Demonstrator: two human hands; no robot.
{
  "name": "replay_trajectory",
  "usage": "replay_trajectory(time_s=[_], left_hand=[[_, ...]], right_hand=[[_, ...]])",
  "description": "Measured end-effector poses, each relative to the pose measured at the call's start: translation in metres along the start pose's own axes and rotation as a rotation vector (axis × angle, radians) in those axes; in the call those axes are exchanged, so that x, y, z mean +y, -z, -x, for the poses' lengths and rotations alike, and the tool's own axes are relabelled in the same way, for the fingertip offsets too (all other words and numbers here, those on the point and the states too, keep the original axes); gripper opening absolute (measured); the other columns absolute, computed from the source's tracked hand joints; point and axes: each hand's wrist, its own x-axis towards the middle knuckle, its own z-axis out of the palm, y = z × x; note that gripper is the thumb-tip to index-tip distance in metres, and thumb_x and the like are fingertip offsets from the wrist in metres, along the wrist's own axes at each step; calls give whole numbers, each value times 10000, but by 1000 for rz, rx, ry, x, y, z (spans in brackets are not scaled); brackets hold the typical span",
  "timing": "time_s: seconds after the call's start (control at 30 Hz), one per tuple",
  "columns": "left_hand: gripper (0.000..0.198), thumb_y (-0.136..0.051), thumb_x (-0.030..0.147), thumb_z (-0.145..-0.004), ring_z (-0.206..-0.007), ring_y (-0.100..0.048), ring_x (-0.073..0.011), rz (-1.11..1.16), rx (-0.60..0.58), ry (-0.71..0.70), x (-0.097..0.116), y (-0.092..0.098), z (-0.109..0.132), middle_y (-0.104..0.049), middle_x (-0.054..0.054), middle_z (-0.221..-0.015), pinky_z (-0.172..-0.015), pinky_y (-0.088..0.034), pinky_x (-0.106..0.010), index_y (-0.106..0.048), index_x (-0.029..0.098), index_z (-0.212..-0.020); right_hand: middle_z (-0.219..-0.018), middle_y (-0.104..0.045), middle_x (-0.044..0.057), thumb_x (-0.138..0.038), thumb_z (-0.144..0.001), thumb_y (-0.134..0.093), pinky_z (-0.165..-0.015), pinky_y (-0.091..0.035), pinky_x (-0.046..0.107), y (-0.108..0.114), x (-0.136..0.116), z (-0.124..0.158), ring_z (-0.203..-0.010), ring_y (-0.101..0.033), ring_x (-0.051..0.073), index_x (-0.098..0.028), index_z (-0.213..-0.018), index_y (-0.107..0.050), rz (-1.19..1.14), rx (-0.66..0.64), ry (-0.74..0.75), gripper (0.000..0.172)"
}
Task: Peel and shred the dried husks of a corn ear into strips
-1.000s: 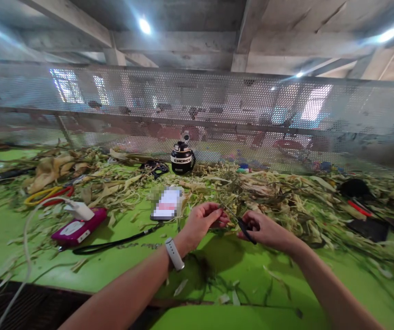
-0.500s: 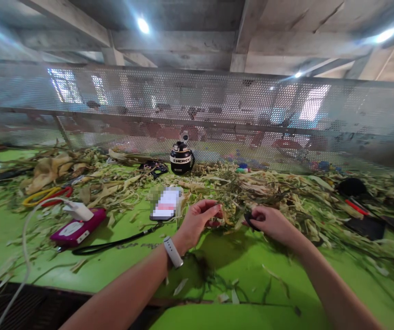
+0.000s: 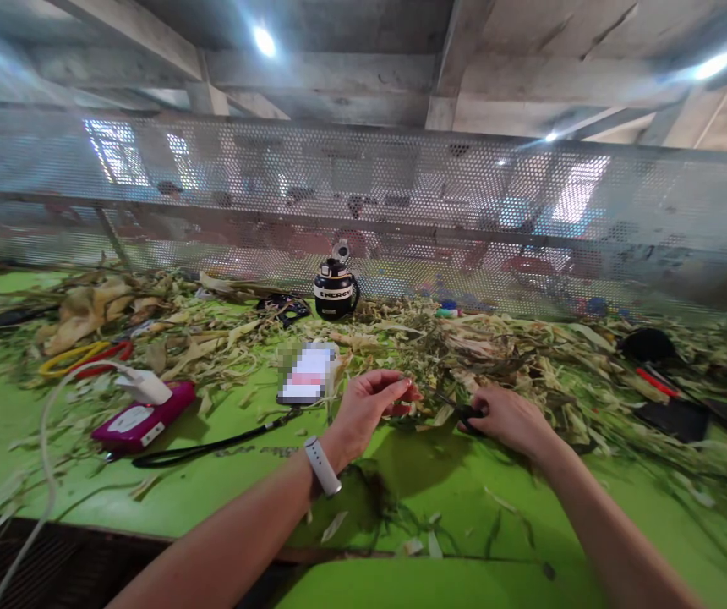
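My left hand point(image 3: 376, 399), with a pale watch band point(image 3: 321, 466) on the wrist, is closed in a pinch, thumb against forefinger. Whatever sits between those fingertips is too small to make out. To its right, my right hand point(image 3: 508, 416) is wrapped round what look like black-handled scissors point(image 3: 470, 414), their thin dark blades pointing left toward the pinch. Both hands hover low over the green tabletop point(image 3: 427, 461). Dry plant scraps point(image 3: 483, 347), pale and greenish strips, lie heaped just behind them.
A phone point(image 3: 306, 374) with a black strap lies left of my hands. Farther left is a magenta power strip point(image 3: 145, 420) with a white charger point(image 3: 148, 387). A black bottle point(image 3: 334, 292) stands at the back, before a perforated metal screen point(image 3: 395, 186). Red-handled pliers point(image 3: 657, 382) lie right.
My right hand has shifted slightly right and down, away from the left, so more of the thin blades shows. The left hand keeps its pinch almost in place.
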Motion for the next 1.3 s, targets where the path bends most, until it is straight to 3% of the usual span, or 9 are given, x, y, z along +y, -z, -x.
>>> replay_trajectory(time_s=[0.27, 0.37, 0.5, 0.57, 0.7, 1.1, 1.3], left_hand=[[335, -773, 259, -616, -768, -680, -166, 76, -41, 42, -1, -2, 2, -728, -68, -817, -656, -552, -267, -600, 141, -877], [332, -773, 262, -614, -774, -682, -169, 72, -47, 65, -1, -4, 3, -726, -71, -824, -642, -548, -257, -583, 139, -856], [334, -754, 306, -638, -772, -689, -189, 46, -98, 99, -5, -6, 6, -723, -66, -810, -585, -531, -248, -506, 163, -810], [326, -727, 333, -670, -742, -690, -189, 9, -135, 100, -7, -8, 8, -718, -54, -773, -544, -508, -229, -483, 170, -810], [318, -701, 351, -694, -641, -672, -150, -36, -168, 74, -7, -11, 12, -696, -23, -701, -501, -465, -191, -489, 167, -842], [243, -666, 314, -741, -603, -646, -111, -27, -213, 26, -10, -9, 15, -674, -13, -682, -498, -442, -169, -551, 151, -879], [283, -693, 324, -721, -635, -659, -124, 24, -226, 58, -11, -9, 13, -688, -27, -706, -533, -464, -182, -587, 142, -911]], right_hand=[[-743, -656, 19, -296, -707, -623, -546, -274, 240, 7, 11, -1, -716, -582, 183, -221, -754, -659, -38, -72, 36, 96], [-712, -654, 17, -265, -728, -596, -565, -306, 247, 12, 12, 0, -686, -573, 177, -215, -742, -671, -140, -26, 64, 92], [-692, -636, 25, -357, -816, -504, -607, -374, 250, 11, -12, 5, -654, -545, 154, -176, -748, -650, -526, 130, 162, 242], [-715, -623, 22, -415, -823, -499, -573, -384, 238, 5, -29, 8, -631, -526, 138, -166, -829, -644, -757, 103, 268, 289], [-749, -609, 24, -397, -842, -498, -595, -391, 230, -6, -51, 16, -668, -515, 127, -152, -846, -620, -963, 27, 381, 274], [-607, -479, -29, -406, -798, -507, -479, -275, 211, 2, -64, 27, -518, -355, 73, -158, -733, -542, -1228, -130, 297, 259], [-591, -447, -35, -432, -779, -537, -486, -279, 211, -5, -63, 23, -525, -354, 74, -156, -686, -534, -1251, -99, 295, 292]])
